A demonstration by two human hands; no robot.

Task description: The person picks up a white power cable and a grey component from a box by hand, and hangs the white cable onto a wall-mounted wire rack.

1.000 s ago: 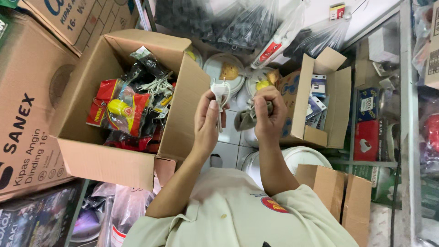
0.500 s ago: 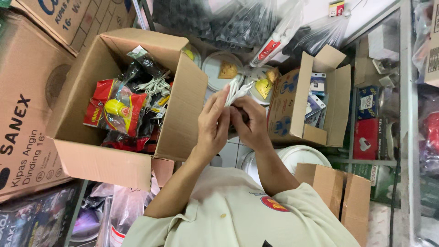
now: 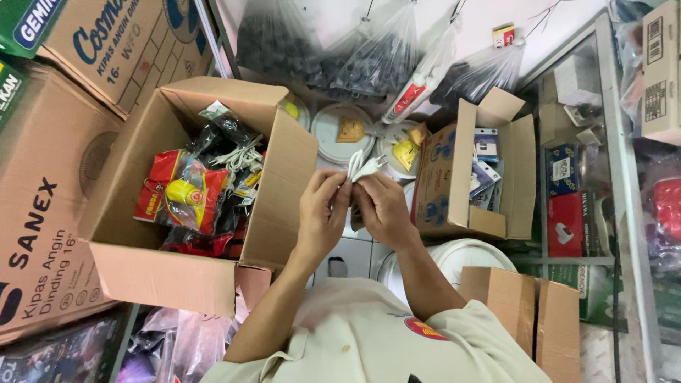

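Both my hands meet in the middle of the view, above a white tiled floor. My left hand [image 3: 323,213] and my right hand [image 3: 383,207] pinch a small white cable with a plug [image 3: 365,167], whose ends stick up above my fingertips. To the left stands an open cardboard box [image 3: 280,206] holding red and yellow packets [image 3: 181,195] and bagged white cables [image 3: 237,154]. A smaller open cardboard box [image 3: 443,177] with small packaged goods is just right of my right hand.
Large printed cartons [image 3: 42,213] are stacked at the left. Round white lidded tubs [image 3: 340,131] sit behind my hands, and another [image 3: 461,255] near my right arm. Clear bags of dark parts [image 3: 333,50] hang above. A glass shelf unit [image 3: 610,177] with boxed goods fills the right.
My hands were apart a second ago, each gripping part of the item. They have come together and now hold the white cable between them, slightly higher and more to the left.
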